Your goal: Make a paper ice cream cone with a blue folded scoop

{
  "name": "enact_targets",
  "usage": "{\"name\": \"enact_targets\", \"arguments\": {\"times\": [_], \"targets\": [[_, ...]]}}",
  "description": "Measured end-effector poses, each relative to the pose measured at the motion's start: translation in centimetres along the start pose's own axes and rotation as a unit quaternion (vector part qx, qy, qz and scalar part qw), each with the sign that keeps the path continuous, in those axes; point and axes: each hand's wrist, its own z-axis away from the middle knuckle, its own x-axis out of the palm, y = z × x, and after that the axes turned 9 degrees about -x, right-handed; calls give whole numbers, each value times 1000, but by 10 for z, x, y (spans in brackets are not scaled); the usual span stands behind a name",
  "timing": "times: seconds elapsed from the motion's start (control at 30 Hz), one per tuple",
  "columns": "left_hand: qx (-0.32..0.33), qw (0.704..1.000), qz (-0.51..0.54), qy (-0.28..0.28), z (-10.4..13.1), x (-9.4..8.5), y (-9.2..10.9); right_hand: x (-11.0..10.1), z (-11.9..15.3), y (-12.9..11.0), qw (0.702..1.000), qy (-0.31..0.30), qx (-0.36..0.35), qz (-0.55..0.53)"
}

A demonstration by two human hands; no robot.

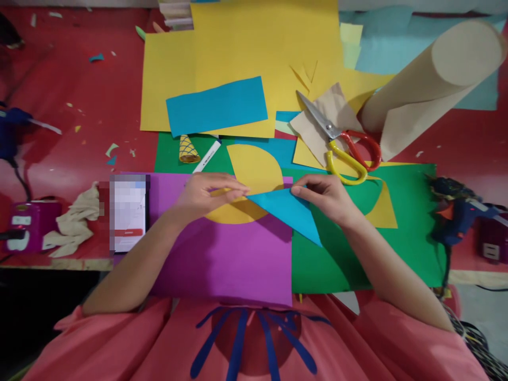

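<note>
Between my two hands is a blue paper triangle (291, 211), held above the purple and green sheets. My left hand (214, 193) pinches its left tip with closed fingers. At its upper right corner, my right hand (319, 193) pinches the edge between thumb and fingers. A yellow rounded paper piece (257, 164) lies under and behind the triangle, partly hidden by it and by my left hand. Just beyond my left hand are a white marker (208, 156) and a small yellow cone with blue lines (188, 150).
Scissors with red and yellow handles (337, 137) lie beyond my right hand. A beige paper roll (428, 79) leans at the back right. Glue guns (462, 217) sit on both sides. A phone (129, 214) lies at left, and a blue strip (218, 106) at the back.
</note>
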Motion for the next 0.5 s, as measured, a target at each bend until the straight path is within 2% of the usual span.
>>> {"name": "enact_targets", "arguments": {"times": [0.1, 0.17, 0.2, 0.27, 0.37, 0.43, 0.5], "targets": [[-37, 992, 41, 114, 1, -11, -8, -4, 1, 1, 1000, 27, 1, -4], [-49, 984, 68, 160, 0, -13, -11, -1, 0, 2, 999, 32, 6, -20], [-59, 981, 78, 165, -2, -12, -11, 1, 0, 2, 999, 32, 10, -29], [-82, 983, 100, 129, -5, -7, -9, 8, -2, 2, 998, 27, 17, -45], [-101, 986, 128, 33, -12, 5, 2, 17, -6, 1, 999, 10, 6, -49], [-132, 985, 106, -29, -15, 13, 9, 21, -8, 0, 999, -2, -10, -46], [-164, 983, 54, -64, -18, 20, 14, 24, -10, 0, 999, -7, -19, -45]]}}
